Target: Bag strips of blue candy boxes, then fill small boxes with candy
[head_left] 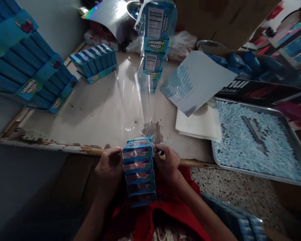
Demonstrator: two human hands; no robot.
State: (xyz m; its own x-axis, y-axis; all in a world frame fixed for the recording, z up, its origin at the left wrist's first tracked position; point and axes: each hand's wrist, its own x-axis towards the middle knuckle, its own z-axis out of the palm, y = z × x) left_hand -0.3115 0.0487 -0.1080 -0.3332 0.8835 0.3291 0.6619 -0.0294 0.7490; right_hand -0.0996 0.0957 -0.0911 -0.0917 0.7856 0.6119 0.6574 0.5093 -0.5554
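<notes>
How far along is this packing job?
Looks done: the tray stack at far left, filled with blue boxes. In hand: a row of boxes between left hand and right hand, clear film at its upper end. Possibly left: loose blue packs in the black carton. Total unclear.

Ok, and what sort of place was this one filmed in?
Probably a small candy-packing workshop: blue boxes marked "Caramelo Macizo" stand stacked at the left, a metal tray of small pale-blue pieces sits at the right, and the worn table looks like a work surface.
</notes>
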